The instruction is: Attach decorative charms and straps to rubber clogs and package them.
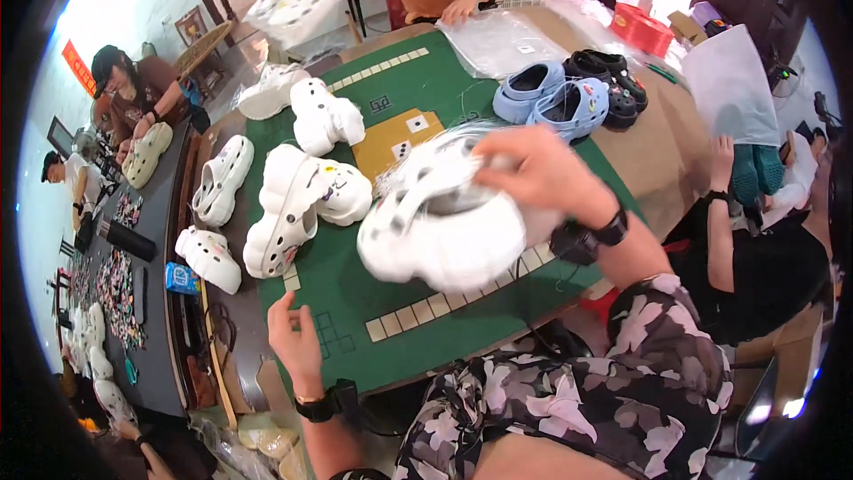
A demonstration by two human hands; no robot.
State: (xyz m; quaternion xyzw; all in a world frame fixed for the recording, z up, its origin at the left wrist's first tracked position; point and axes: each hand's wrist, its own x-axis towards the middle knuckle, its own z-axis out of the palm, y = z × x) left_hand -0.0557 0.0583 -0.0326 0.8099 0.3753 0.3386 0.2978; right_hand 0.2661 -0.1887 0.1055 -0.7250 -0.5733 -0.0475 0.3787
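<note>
head view: single frame, looking down on a green mat table [355,289]
right hand [542,173]: fingers curled closed on the top of a white clog [444,231], gripping it; hand and clog blurred
white clog: centre of frame, held just above the mat, sole side toward 6 o'clock
left hand [293,338]: at 7 o'clock from the clog, well apart from it, fingers loosely open, holding nothing, resting at the mat's near-left part
white clog pile [302,191]: at 9 to 10 o'clock of the held clog, just beside it; several more run along the mat's left edge
blue clogs [555,98]: at 1 o'clock, near the far right mat edge, touching the black clogs [617,80]
clear bags [502,40]: at 12 o'clock, stacked flat past the mat's far edge
open room: bare mat at 6 o'clock between clog and near edge; tan tile strip borders it
near edge: mat ends just above the person's floral-print lap
other people: one seated at 3 o'clock, one at 12 o'clock across, two at 9 o'clock by a dark side table [155,302]
</note>
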